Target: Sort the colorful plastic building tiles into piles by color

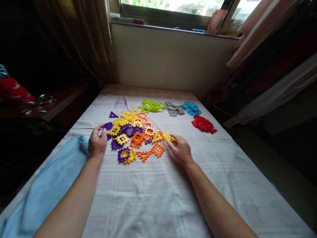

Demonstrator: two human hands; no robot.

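Interlocking plastic pieces, flat and tooth-edged, lie in a mixed spread at the middle of a cloth-covered counter. At the far left of the spread, the left hand rests its curled fingers against purple pieces; whether this grip is closed on one cannot be told. Just beyond, a purple triangle lies apart. Rightward, yellow, cream, purple and orange shapes overlap, some solid, some pierced by window-like openings. Nearest the viewer, a purple frame overlaps a yellow piece, with an orange triangle and an orange windowed square to its right. At the right end, the right hand has its grip closed on the edge of a yellow frame, between thumb and fingertips. Behind, single-colour heaps follow in order: lime green, grey, blue and, nearer, red.

Edges and room, left to right: a light-blue cloth covers much of the near left border; bare sheet extends between the forearms; a clear strip separates the yellow frame from the red heap; open sheet continues to the right edge. A pale wall bounds the far end.
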